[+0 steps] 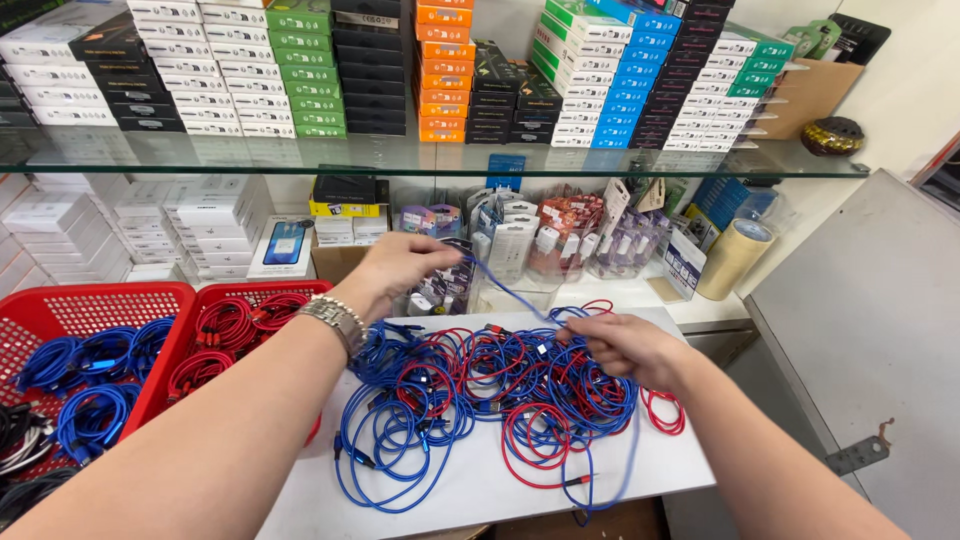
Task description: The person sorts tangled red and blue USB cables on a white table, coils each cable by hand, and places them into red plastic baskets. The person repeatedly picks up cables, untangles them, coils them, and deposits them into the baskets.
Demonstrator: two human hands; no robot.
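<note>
We hold one blue cable (pixel 503 287) stretched between our left hand (pixel 405 262), pinched shut on its end at 11 o'clock, and our right hand (pixel 625 345), closed on it at 3 o'clock of the tangled pile (pixel 480 395). We judge it best to keep it taut and draw slowly, so neighbouring loops do not snag.

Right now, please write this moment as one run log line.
left hand: lifts blue cable | right hand: pinches same cable over cable pile | red baskets: hold coiled cables

arms: bare, no sleeves | left wrist: silver metal link watch (pixel 335 318) | right wrist: bare
</note>
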